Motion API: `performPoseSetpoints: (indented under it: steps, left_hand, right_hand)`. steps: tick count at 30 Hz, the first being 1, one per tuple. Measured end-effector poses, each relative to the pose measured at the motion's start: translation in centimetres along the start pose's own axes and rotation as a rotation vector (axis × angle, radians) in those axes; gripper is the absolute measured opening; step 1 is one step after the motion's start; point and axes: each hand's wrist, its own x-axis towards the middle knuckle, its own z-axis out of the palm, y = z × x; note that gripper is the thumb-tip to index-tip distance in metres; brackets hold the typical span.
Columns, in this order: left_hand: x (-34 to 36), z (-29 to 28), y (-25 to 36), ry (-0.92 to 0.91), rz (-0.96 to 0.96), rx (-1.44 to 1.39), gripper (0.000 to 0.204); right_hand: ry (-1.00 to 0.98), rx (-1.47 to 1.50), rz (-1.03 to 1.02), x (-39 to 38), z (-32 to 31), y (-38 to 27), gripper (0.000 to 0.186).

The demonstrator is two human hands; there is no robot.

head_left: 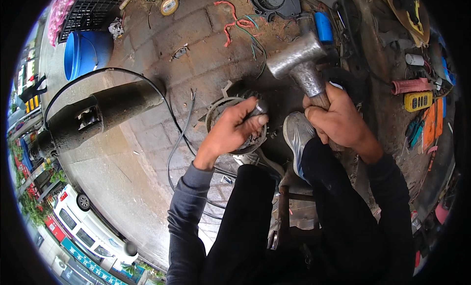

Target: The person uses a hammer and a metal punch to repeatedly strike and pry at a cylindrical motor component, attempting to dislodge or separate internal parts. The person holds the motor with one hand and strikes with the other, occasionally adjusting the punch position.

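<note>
While my left hand (235,127) pinches a metal piece (261,107) over the round housing (251,149), my right hand (339,117) grips the hammer (300,59).
In the head view, my right fingers wrap the wooden handle close under the head, probably to control its weight, and the head is well apart from the housing. My left thumb and fingers are closed on the metal piece, seemingly to steady it; its lower end is hidden. The housing faces open side up near my shoe (297,134), presumably so both hands reach it easily.
</note>
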Motion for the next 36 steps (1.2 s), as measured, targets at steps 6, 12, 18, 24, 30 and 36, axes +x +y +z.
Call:
performPoseSetpoints:
  steps: [6, 12, 18, 24, 30, 36]
  left_hand:
    - [-1.5, -0.7, -0.4, 0.165, -0.011, -0.183, 0.02]
    - [-0.3, -2.8, 0.1, 0.576, 0.102, -0.494, 0.02]
    - [-4.4, -6.1, 2.0, 0.752, 0.038, -0.152, 0.021]
    - [-6.9, -5.8, -6.8, 0.786, -0.291, 0.338, 0.034]
    - [-9.4, -5.1, -10.7, 0.793, -0.294, 0.37, 0.033]
    - [-11.7, -1.5, -11.0, 0.875, -0.303, 0.395, 0.032]
  right_hand:
    - [0.029, 0.007, 0.226, 0.0, 1.1, 5.4, 0.014]
    - [-0.021, 0.116, 0.231, 1.6, 2.8, 11.8, 0.033]
    - [-0.042, 0.034, 0.278, 2.6, 3.9, 13.1, 0.048]
    - [-0.001, 0.121, 0.204, 2.7, 5.5, 14.4, 0.051]
    - [0.04, 0.175, 0.188, 3.2, 6.8, 15.2, 0.046]
    - [0.082, 0.168, 0.147, 4.0, 6.3, 15.2, 0.042]
